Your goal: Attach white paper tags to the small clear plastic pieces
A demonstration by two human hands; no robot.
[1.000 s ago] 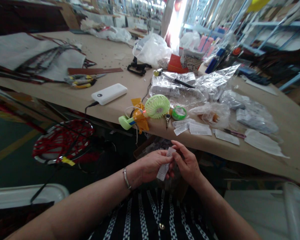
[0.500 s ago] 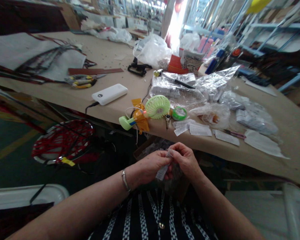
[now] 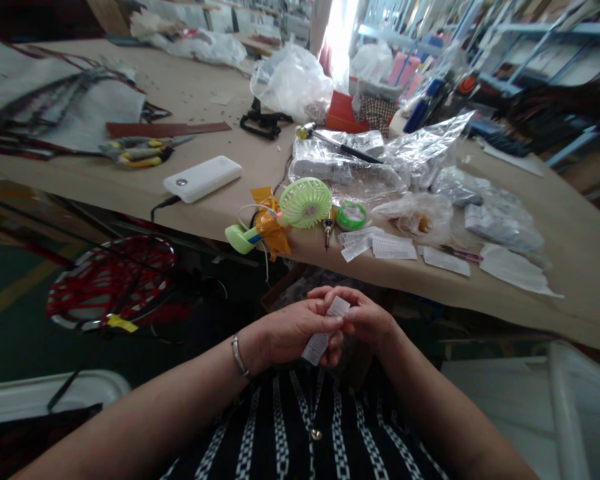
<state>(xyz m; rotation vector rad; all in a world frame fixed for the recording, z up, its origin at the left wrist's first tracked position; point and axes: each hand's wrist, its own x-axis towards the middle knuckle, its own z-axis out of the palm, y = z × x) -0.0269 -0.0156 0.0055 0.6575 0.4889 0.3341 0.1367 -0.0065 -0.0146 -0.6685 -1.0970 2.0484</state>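
Observation:
A small white printed label (image 3: 316, 347) is held between both hands, in front of the table edge. My left hand (image 3: 300, 330) is closed on it, thumb on top and fingers curled beneath, with the lower part of the label hanging out. My right hand (image 3: 367, 319) pinches the upper part of the label from the right, its fingers touching my left hand. More printed labels (image 3: 394, 247) lie on the table edge beyond, beside a green tape roll (image 3: 351, 215).
On the brown-covered table (image 3: 200, 233) are a green fan (image 3: 306, 203), a white power bank (image 3: 203, 179), pliers (image 3: 143, 155), a hammer (image 3: 340, 145), scissors (image 3: 461, 253) and plastic bags (image 3: 295, 81). A box (image 3: 285, 283) stands below the edge.
My right fingers have shifted on the label, and its upper end now shows flatter between the hands. The whole view has shifted, with the table items appearing slightly higher and further left.

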